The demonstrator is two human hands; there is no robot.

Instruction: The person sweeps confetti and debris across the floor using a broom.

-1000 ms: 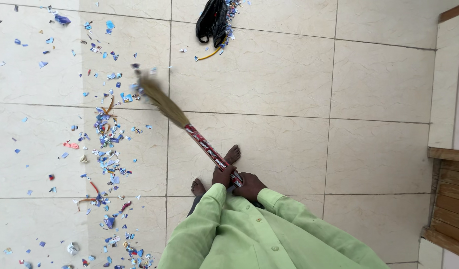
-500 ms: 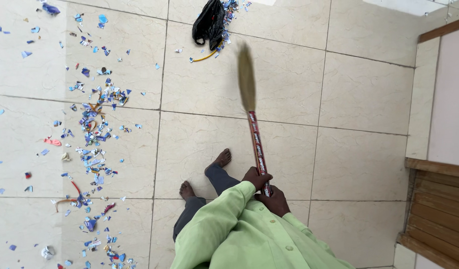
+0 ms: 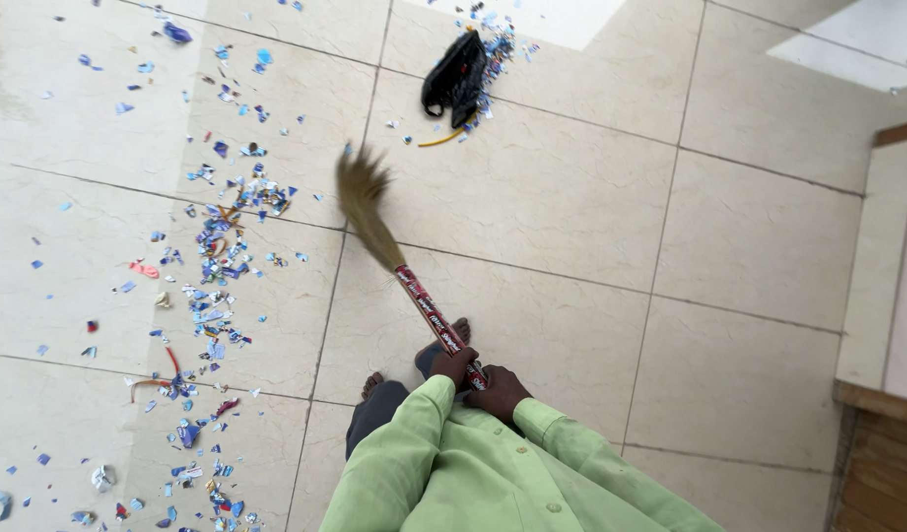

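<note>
The person grips a broom (image 3: 404, 268) with both hands at the near end of its red patterned handle. The left hand (image 3: 453, 365) is curled round the handle a little higher up, fingers pressed together over it; the right hand (image 3: 500, 391) wraps it just below, touching the left, and covers the very end of the handle, so that end cannot be seen. From the hands the broom slants up and to the left, and its straw-coloured bristle head is blurred, lying over a tile joint; whether the tips touch the floor (image 3: 591, 217) cannot be told.

Left of the broom's bristles a loose band of torn paper scraps (image 3: 212, 286), mostly blue with some red and white, runs down the pale tiles and is cut off at the lower edge. The separate bits are too small to make out. Beyond the bristles, well apart from them, lies a crumpled black bag (image 3: 455, 77) with more scraps and a thin yellow strip beside it.

The light green sleeves (image 3: 424, 443) hide most of the person's body. Just by the hands the toes of one bare foot (image 3: 460, 330) show behind the handle; the other foot (image 3: 371, 382) peeks out left of it. To the right of the broom, a wooden piece (image 3: 882, 463) is cut off at the frame's corner.
</note>
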